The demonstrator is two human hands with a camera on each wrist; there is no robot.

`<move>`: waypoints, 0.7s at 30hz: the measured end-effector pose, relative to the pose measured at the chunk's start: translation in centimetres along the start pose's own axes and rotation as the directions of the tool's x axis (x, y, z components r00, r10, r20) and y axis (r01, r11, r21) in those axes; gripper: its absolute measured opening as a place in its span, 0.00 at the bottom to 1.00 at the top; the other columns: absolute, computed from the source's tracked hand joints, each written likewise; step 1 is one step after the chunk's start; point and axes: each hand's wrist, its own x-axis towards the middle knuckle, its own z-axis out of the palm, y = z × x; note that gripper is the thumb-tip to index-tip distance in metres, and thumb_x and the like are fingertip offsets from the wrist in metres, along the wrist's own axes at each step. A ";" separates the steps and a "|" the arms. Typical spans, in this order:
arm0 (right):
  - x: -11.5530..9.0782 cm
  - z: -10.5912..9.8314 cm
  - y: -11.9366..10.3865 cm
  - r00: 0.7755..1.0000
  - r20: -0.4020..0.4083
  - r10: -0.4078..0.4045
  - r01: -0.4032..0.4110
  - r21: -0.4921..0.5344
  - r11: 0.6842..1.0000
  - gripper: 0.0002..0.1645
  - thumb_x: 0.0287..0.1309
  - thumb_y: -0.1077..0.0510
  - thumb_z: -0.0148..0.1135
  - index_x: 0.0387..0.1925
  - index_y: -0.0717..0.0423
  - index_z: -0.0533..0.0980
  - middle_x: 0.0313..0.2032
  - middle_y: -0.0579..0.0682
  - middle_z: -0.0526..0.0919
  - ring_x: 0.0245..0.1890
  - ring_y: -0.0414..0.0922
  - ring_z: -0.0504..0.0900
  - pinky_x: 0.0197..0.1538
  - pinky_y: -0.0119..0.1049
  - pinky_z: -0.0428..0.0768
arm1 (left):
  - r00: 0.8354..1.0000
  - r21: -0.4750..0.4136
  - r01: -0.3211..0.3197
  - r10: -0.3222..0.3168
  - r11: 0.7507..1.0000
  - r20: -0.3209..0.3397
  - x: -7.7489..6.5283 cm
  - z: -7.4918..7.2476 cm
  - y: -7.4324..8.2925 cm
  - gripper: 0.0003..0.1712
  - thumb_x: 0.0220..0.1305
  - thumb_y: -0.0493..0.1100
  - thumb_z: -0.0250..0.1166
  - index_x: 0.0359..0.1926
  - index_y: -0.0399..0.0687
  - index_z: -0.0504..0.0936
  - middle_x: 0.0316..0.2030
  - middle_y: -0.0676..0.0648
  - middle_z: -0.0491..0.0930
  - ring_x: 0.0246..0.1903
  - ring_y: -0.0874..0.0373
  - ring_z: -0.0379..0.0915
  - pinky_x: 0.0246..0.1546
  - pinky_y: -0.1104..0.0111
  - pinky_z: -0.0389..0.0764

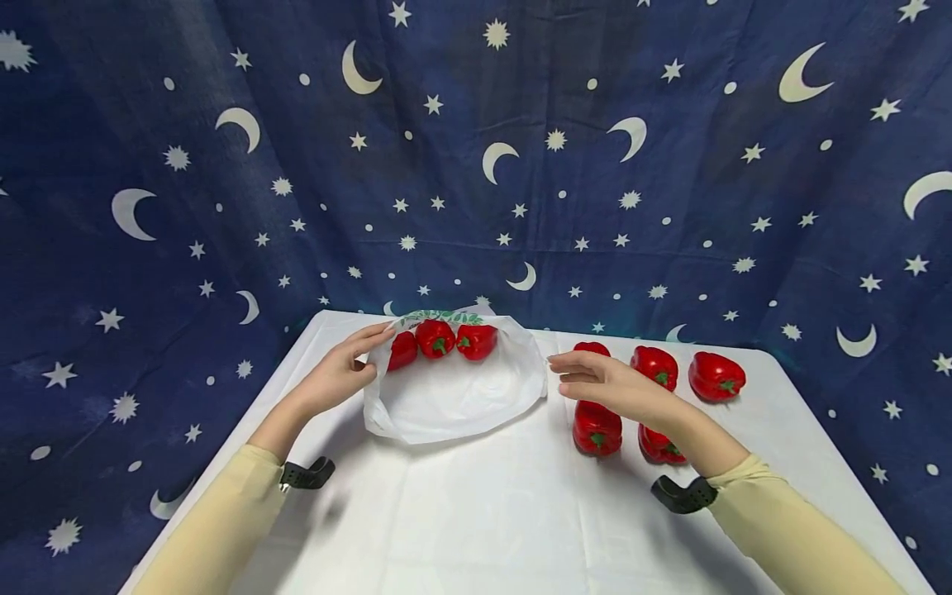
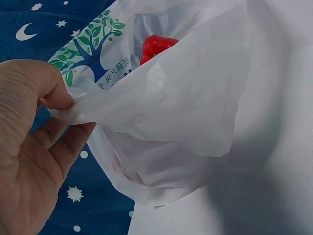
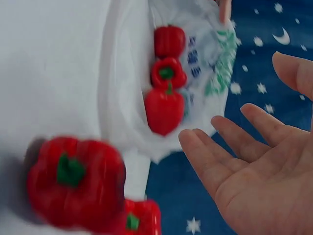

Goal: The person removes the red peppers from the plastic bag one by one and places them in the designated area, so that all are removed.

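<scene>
A white plastic bag (image 1: 416,431) with a printed green tree lies with its mouth spread wide. Three red bell peppers (image 1: 435,339) sit in a row inside, toward its back. My left hand (image 1: 338,372) pinches the bag's rim between thumb and fingers at the left side, lifting that edge, as the left wrist view shows. Beside the bag's right edge, my right hand (image 1: 613,387) has its fingers extended and holds nothing. Below and behind it are more bell peppers, the nearest pepper (image 1: 597,430) standing just in front of the hand; in the head view the hand and forearm partly cover others.
Further right on the white-covered table (image 1: 483,512) are several loose red peppers, including one pepper (image 1: 716,377) at the far right and another pepper (image 1: 654,364) at the back. A dark blue curtain (image 1: 446,165) with moons and stars hangs behind the table.
</scene>
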 end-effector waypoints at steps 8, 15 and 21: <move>4.0 3.8 -0.9 0.999 0.043 0.019 -0.019 0.000 1.000 0.42 0.62 0.41 0.69 0.74 0.45 0.67 0.71 0.53 0.70 0.69 0.55 0.70 0.65 0.57 0.72 | 1.000 0.020 0.018 -0.018 1.000 0.011 0.3 -0.2 0.4 0.38 0.66 0.26 0.52 0.76 0.48 0.67 0.78 0.50 0.57 0.74 0.50 0.54 0.50 0.65 0.74; 7.7 6.6 -0.7 0.997 -0.036 0.070 -0.069 0.030 0.997 0.46 0.62 0.45 0.69 0.77 0.53 0.62 0.73 0.57 0.65 0.70 0.59 0.68 0.66 0.57 0.70 | 1.000 0.022 0.028 -0.028 0.999 0.009 0.7 -0.2 0.9 0.38 0.66 0.27 0.51 0.76 0.49 0.67 0.78 0.51 0.57 0.73 0.51 0.56 0.46 0.64 0.74; 10.7 8.3 0.1 0.981 -0.153 0.118 -0.102 0.113 0.988 0.46 0.63 0.51 0.67 0.78 0.55 0.60 0.74 0.62 0.63 0.71 0.59 0.66 0.68 0.57 0.68 | 0.999 0.032 0.034 -0.035 0.999 0.008 0.6 -0.3 0.9 0.38 0.66 0.27 0.51 0.76 0.48 0.67 0.77 0.51 0.57 0.73 0.51 0.55 0.47 0.64 0.74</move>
